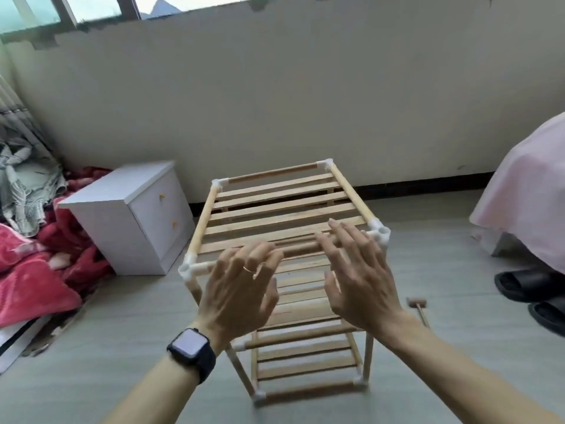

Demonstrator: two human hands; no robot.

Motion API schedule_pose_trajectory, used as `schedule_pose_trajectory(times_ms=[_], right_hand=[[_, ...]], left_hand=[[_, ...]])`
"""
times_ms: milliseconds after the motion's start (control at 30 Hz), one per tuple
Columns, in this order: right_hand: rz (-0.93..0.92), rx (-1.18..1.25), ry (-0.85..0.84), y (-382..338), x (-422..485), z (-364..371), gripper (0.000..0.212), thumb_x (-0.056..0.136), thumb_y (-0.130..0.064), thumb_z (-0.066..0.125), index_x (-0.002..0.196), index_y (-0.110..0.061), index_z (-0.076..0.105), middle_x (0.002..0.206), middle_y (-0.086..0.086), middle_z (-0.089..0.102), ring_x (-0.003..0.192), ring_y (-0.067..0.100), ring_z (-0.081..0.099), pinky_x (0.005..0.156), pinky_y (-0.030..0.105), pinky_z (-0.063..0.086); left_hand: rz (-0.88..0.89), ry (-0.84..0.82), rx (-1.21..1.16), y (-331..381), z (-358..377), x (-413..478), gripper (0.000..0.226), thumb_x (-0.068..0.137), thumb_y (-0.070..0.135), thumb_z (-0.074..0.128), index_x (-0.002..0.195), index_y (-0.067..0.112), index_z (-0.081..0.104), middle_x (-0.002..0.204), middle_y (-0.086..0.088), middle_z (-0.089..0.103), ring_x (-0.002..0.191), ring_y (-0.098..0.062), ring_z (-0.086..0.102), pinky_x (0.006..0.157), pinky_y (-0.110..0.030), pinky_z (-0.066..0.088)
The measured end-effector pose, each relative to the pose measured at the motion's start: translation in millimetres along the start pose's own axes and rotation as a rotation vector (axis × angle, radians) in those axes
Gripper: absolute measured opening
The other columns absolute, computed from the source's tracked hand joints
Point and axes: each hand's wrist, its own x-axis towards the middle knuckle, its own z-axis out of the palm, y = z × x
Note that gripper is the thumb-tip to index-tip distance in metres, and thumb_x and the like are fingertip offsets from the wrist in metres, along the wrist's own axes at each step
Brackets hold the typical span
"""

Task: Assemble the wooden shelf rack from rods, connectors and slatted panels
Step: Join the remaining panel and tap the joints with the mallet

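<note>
The wooden shelf rack (275, 206) stands upright on the floor in the middle of the view, with slatted tiers joined by rods and white plastic corner connectors (380, 232). My left hand (241, 289), with a ring and a dark watch on the wrist, hovers over the near front rod of the top tier with fingers spread. My right hand (357, 276) is beside it, also spread, above the same rod near the front right corner. Neither hand grips anything. Whether the fingertips touch the rod I cannot tell. Lower tiers are partly hidden behind my hands.
A small wooden mallet (417, 304) lies on the floor right of the rack. A white two-drawer cabinet (134, 218) stands at the left, with red blankets (33, 270) beside it. Black slippers (532, 289) and a pink-covered bed (526, 191) are at the right. A wall runs behind.
</note>
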Motion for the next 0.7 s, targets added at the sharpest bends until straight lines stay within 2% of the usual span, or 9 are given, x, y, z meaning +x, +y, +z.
schedule_pose_trajectory(times_ms=[67,133,200,267,300,367,433,567,700], right_hand=[[0.054,0.013,-0.004,23.7,-47.7,-7.4,0.072,0.082,-0.017,0.066,0.15,-0.007,0.045,0.163,0.017,0.03,0.152,0.032,0.027,0.117,0.055,0.031],[0.18,0.02,-0.12,44.0,-101.5,-12.7,0.074,0.083,-0.021,0.066,0.151,-0.005,0.042,0.164,0.015,0.03,0.15,0.032,0.031,0.115,0.049,0.035],[0.373,-0.027,-0.303,64.8,-157.7,-10.8,0.075,0.08,-0.02,0.07,0.149,-0.005,0.044,0.16,0.014,0.035,0.147,0.034,0.036,0.112,0.05,0.041],[0.605,-0.077,-0.541,82.8,-204.6,-2.6,0.074,0.083,-0.023,0.069,0.15,-0.006,0.042,0.163,0.012,0.031,0.149,0.032,0.031,0.114,0.049,0.04],[0.719,-0.096,-0.672,92.6,-225.1,3.4,0.073,0.089,-0.028,0.063,0.154,-0.009,0.036,0.166,0.01,0.023,0.153,0.029,0.023,0.118,0.045,0.034],[0.883,-0.116,-0.898,113.1,-259.4,19.2,0.072,0.095,-0.036,0.051,0.158,-0.015,0.023,0.17,0.005,0.009,0.155,0.025,0.01,0.121,0.04,0.024],[0.954,-0.119,-1.036,130.9,-282.5,37.9,0.071,0.097,-0.039,0.048,0.158,-0.016,0.021,0.17,0.006,0.007,0.154,0.027,0.009,0.12,0.04,0.023],[1.036,-0.079,-1.176,170.1,-291.1,81.0,0.071,0.098,-0.041,0.048,0.16,-0.02,0.019,0.169,0.01,0.004,0.153,0.032,0.011,0.119,0.045,0.025],[1.095,-0.07,-1.264,214.9,-282.7,121.0,0.071,0.101,-0.043,0.042,0.162,-0.028,0.009,0.169,0.011,-0.009,0.155,0.033,0.004,0.121,0.048,0.021]], left_hand=[[0.184,-0.149,-0.051,37.0,20.4,-14.0,0.053,0.085,0.034,0.058,0.134,0.018,0.048,0.138,-0.007,0.045,0.125,-0.026,0.046,0.102,-0.043,0.038],[0.194,-0.44,-0.078,77.8,47.3,-24.1,0.062,0.081,0.038,0.059,0.139,0.02,0.048,0.142,-0.007,0.049,0.131,-0.028,0.046,0.11,-0.045,0.033],[-0.009,-0.697,-0.12,115.3,74.6,-26.6,0.068,0.086,0.043,0.055,0.149,0.024,0.038,0.151,-0.005,0.047,0.143,-0.027,0.038,0.12,-0.047,0.021],[-0.234,-0.841,-0.178,137.3,106.6,-25.2,0.075,0.094,0.059,0.038,0.158,0.027,0.017,0.165,-0.002,0.026,0.154,-0.027,0.015,0.123,-0.049,0.006],[-0.322,-0.899,-0.206,145.0,123.9,-22.8,0.08,0.094,0.068,0.03,0.16,0.028,0.008,0.167,-0.001,0.017,0.155,-0.027,0.006,0.124,-0.051,0.002],[-0.414,-0.978,-0.221,156.7,154.6,-17.2,0.093,0.088,0.083,0.022,0.161,0.029,0.0,0.169,-0.001,0.008,0.155,-0.029,0.001,0.124,-0.055,0.002],[-0.435,-1.031,-0.214,164.6,177.3,-12.8,0.103,0.079,0.093,0.014,0.16,0.032,-0.001,0.169,-0.002,0.005,0.155,-0.034,0.001,0.122,-0.059,0.001],[-0.445,-0.983,-0.169,170.7,198.7,-16.6,0.104,0.076,0.095,-0.003,0.159,0.034,0.013,0.168,-0.003,0.012,0.154,-0.035,0.007,0.122,-0.061,0.01],[-0.452,-0.952,-0.141,173.6,199.0,-19.3,0.104,0.077,0.094,-0.004,0.157,0.033,0.024,0.167,-0.002,0.019,0.154,-0.033,0.011,0.122,-0.058,0.016]])
